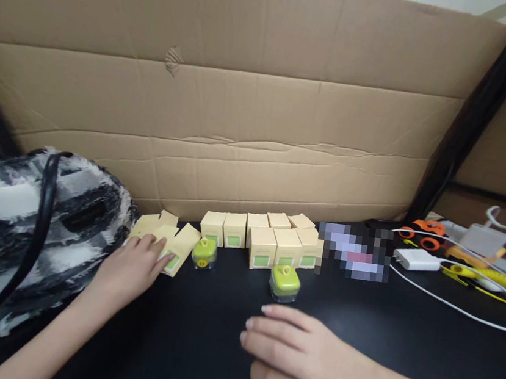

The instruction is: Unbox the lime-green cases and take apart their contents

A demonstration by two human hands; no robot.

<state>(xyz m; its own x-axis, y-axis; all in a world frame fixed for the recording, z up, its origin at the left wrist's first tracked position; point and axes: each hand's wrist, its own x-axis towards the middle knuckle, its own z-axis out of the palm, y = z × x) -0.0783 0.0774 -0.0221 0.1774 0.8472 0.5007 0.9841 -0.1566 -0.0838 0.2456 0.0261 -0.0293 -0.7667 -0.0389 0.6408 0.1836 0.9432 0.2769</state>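
Observation:
My left hand (130,270) lies flat with its fingers stretched out on a pile of flat, unfolded tan cartons (168,237) at the left of the black table. My right hand (301,358) rests open on the table, fingers together and pointing left, holding nothing. Just beyond its fingertips stands a small clear case with a lime-green lid (284,282). A second green-lidded case (204,252) sits beside the flat cartons. Behind them several small folded tan boxes with green labels (274,241) stand in rows.
A black-and-white fuzzy bag (22,229) with a black strap fills the left side. A tall cardboard wall (245,102) closes off the back. At right lie a white charger (417,259), white cables, orange scissors (427,230) and a yellow cord (504,285).

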